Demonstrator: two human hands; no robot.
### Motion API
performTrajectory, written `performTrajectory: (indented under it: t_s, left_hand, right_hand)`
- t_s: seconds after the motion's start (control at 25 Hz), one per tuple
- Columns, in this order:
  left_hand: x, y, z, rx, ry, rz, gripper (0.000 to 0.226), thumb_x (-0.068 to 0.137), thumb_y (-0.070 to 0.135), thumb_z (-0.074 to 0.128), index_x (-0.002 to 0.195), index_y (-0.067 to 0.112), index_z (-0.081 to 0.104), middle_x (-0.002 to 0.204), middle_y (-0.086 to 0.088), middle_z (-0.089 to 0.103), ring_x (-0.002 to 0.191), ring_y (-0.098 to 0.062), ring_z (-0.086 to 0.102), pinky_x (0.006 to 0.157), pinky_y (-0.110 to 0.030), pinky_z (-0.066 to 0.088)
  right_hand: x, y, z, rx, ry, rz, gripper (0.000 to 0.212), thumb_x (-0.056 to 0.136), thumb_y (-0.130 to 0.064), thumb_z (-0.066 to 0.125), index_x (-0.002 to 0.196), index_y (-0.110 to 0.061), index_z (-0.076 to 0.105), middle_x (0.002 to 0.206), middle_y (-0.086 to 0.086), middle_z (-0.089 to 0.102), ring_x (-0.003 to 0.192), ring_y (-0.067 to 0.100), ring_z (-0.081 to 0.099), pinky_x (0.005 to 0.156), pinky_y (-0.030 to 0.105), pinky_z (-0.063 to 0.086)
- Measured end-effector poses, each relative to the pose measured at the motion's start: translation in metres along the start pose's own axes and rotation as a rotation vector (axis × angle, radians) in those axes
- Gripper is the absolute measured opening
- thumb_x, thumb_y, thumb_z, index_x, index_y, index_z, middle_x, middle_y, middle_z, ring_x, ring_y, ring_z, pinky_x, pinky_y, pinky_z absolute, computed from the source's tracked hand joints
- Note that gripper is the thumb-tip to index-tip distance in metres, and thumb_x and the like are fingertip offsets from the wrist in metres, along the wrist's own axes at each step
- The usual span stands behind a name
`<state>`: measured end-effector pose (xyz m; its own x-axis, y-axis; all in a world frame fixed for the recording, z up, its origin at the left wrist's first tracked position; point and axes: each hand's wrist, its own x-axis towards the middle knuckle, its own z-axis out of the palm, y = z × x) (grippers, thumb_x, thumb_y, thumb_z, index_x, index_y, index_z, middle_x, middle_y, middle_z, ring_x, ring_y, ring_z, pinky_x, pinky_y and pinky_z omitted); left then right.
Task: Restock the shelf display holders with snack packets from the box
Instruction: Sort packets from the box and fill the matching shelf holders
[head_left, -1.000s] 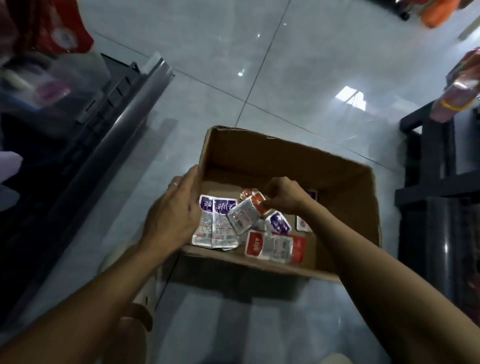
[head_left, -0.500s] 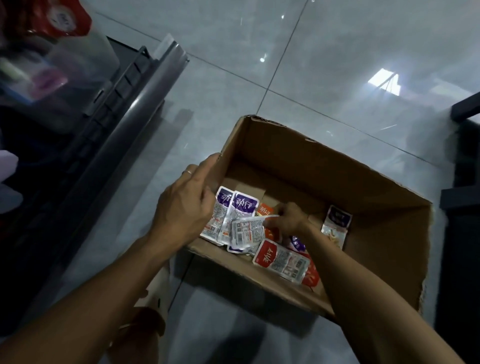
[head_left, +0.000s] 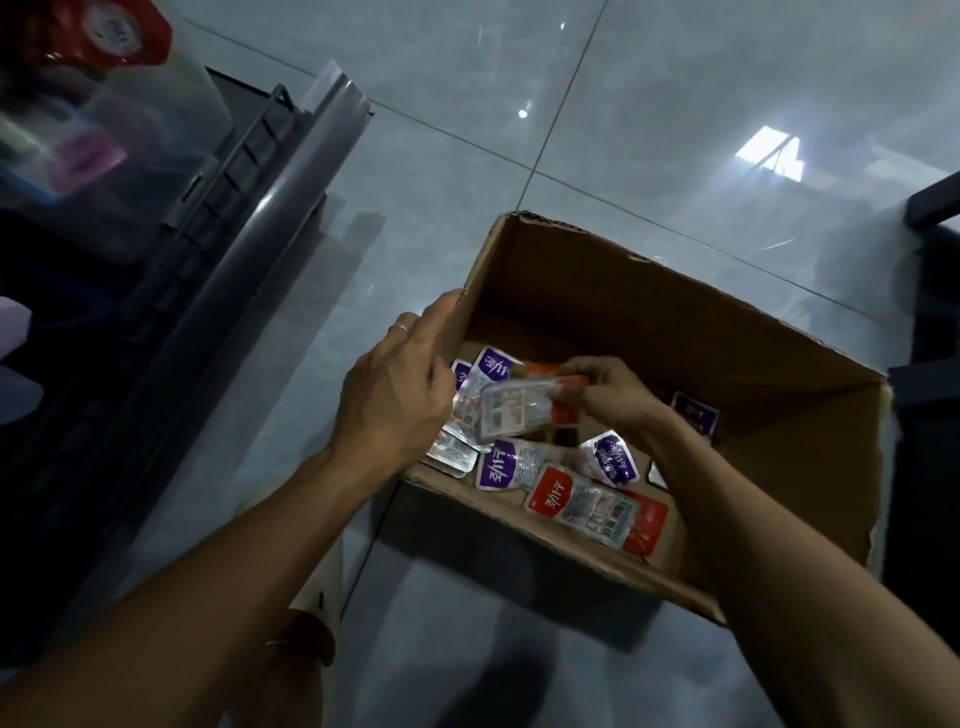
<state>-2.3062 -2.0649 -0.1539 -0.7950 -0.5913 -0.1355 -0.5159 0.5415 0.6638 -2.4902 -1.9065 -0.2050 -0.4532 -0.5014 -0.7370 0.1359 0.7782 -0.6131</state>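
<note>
While pinching a silver packet (head_left: 511, 413) lying crosswise, right hand (head_left: 608, 395) nearer; left hand (head_left: 400, 400), fingers straight, steadying box (head_left: 675, 332).

Open-topped box (head_left: 675, 322), far right corner free; shelf rail (head_left: 291, 218) close on the left.

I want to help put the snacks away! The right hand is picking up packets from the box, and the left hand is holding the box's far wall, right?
Nearly. The head view shows the left hand at the left wall of the box, by its corner, not the far wall. The right hand does hold packets over the box.
</note>
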Motion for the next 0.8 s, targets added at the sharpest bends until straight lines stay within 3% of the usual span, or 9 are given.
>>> performTrajectory:
  t_s: [0.08, 0.16, 0.24, 0.44, 0.6, 0.8]
  left_hand:
    - [0.000, -0.001, 0.001, 0.011, 0.014, 0.012, 0.059, 0.097, 0.013, 0.047, 0.152, 0.023, 0.030, 0.123, -0.010, 0.058, 0.087, -0.014, 0.054, 0.071, -0.030, 0.051]
    - [0.001, -0.003, 0.003, 0.014, 0.022, 0.009, 0.059, 0.096, 0.013, 0.047, 0.152, 0.023, 0.031, 0.121, -0.009, 0.058, 0.085, -0.011, 0.052, 0.067, -0.022, 0.045]
    - [0.001, -0.003, 0.004, 0.002, 0.027, 0.008, 0.058, 0.096, 0.013, 0.048, 0.152, 0.023, 0.032, 0.122, -0.010, 0.059, 0.086, -0.009, 0.051, 0.068, -0.018, 0.043]
    - [0.001, -0.003, 0.003, -0.021, 0.033, 0.010, 0.059, 0.096, 0.013, 0.048, 0.152, 0.023, 0.031, 0.127, -0.010, 0.057, 0.090, -0.010, 0.053, 0.075, -0.024, 0.047]
    - [0.001, -0.003, 0.002, -0.029, 0.038, 0.013, 0.060, 0.097, 0.013, 0.047, 0.153, 0.024, 0.029, 0.127, -0.010, 0.056, 0.090, -0.010, 0.053, 0.075, -0.028, 0.052]
    - [0.001, -0.001, 0.002, -0.029, 0.024, 0.005, 0.060, 0.098, 0.013, 0.046, 0.153, 0.025, 0.027, 0.126, -0.009, 0.054, 0.089, -0.012, 0.054, 0.072, -0.026, 0.050]
  right_hand:
    - [0.021, -0.008, 0.022, -0.287, -0.039, -0.119, 0.022, 0.090, -0.013, 0.065, 0.112, -0.014, 0.061, 0.133, 0.005, 0.048, 0.119, 0.025, 0.051, 0.091, 0.036, 0.052]
    - [0.040, -0.015, 0.043, -0.509, -0.064, -0.174, 0.037, 0.086, -0.018, 0.070, 0.121, -0.014, 0.061, 0.153, 0.004, 0.030, 0.133, 0.028, 0.039, 0.104, 0.043, 0.045]
    - [0.049, -0.017, 0.058, -0.612, -0.045, -0.219, 0.038, 0.082, -0.022, 0.075, 0.118, -0.016, 0.064, 0.158, 0.003, 0.024, 0.138, 0.028, 0.034, 0.109, 0.046, 0.040]
    - [0.051, -0.011, 0.061, -0.700, 0.040, -0.262, 0.036, 0.075, -0.034, 0.080, 0.107, -0.027, 0.067, 0.142, 0.000, 0.038, 0.128, 0.025, 0.037, 0.106, 0.044, 0.038]
    - [0.051, -0.016, 0.061, -0.501, -0.061, -0.210, 0.024, 0.073, -0.026, 0.082, 0.077, -0.031, 0.059, 0.126, 0.002, 0.049, 0.114, 0.024, 0.052, 0.090, 0.041, 0.053]
    - [0.045, -0.021, 0.056, -0.355, -0.200, -0.116, 0.025, 0.081, -0.016, 0.074, 0.097, -0.026, 0.057, 0.110, -0.001, 0.056, 0.105, 0.020, 0.057, 0.082, 0.034, 0.053]
